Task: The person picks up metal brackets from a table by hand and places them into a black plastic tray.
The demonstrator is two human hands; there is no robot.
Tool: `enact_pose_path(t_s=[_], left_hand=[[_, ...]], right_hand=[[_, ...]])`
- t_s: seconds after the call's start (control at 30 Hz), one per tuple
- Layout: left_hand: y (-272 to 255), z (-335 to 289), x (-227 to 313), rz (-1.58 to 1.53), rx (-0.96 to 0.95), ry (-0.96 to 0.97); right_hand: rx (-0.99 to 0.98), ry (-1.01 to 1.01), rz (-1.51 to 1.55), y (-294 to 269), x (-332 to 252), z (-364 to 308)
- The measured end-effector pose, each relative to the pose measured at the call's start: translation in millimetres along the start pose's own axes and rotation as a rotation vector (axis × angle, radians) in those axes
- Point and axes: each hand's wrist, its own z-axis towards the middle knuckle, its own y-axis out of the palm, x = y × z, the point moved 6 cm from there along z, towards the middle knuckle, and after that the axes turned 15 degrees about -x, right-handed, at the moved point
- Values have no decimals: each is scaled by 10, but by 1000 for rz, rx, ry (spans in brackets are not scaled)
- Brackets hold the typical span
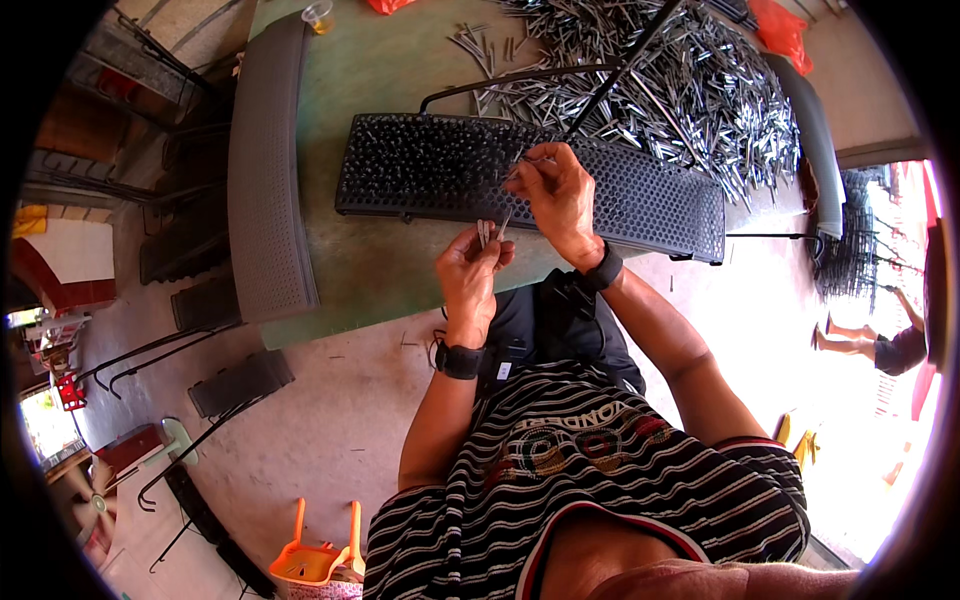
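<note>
A long black perforated rack (640, 185) lies across the table before me. Its left part is crowded with small shiny pieces standing in the holes, while the holes at its right show bare. My right hand (560, 198) is over the rack's middle, finger and thumb pinched on a thin metal pin, its tip partly hidden by the fingers. Near the rack's front edge my left hand (470, 272) is closed around several slim grey metal pins (485, 232) that stick up from its fingers.
A large heap of loose metal pins (690, 100) covers the table's far right. A grey perforated sheet (270, 170) lies along the green table's (370, 290) left edge. Black rods (520, 75) cross behind the rack. An orange chair (310, 560) stands behind, lower left. A person (895, 345) is far right.
</note>
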Motion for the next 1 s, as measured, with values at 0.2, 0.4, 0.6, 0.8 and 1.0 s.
enact_pose_path(t_s=[0.2, 0.4, 0.6, 0.8, 1.0], left_hand=[[-119, -87, -8, -81, 57, 0], [-204, -178, 102, -23, 139, -40], [-28, -123, 121, -52, 94, 22], [-5, -77, 100, -57, 103, 52], [-105, -118, 179, -7, 157, 67]], right_hand=[[-29, -95, -159, 83, -39, -37], [-85, -452, -748, 183, -260, -85], [-360, 42, -353, 160, -159, -149], [-126, 86, 49, 57, -138, -119], [-56, -196, -227, 116, -207, -101]])
